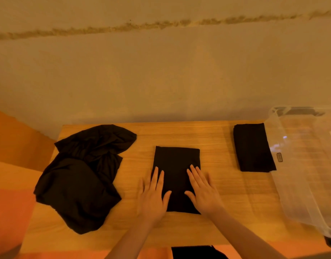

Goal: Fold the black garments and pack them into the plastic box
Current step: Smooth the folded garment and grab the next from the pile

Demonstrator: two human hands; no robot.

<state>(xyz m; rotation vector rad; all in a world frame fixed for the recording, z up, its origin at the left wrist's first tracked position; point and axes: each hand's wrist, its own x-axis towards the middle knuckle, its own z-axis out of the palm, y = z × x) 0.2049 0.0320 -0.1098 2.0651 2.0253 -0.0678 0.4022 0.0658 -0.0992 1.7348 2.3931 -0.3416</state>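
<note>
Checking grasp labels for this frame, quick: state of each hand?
Left hand: open, fingers straight, pressing flat on the folded garment.
Right hand: open, fingers straight, flat on the same garment.

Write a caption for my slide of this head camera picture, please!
Both hands, left hand and right hand, press flat on a folded black garment on the wooden table.

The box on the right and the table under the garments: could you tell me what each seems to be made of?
The box looks like clear, glossy plastic: the table's grain shows through its wall, and it carries a small highlight. The table looks like light wood or wood-look laminate, with straight grain lines and a smooth, faintly sheened top; which one is unclear.
</note>
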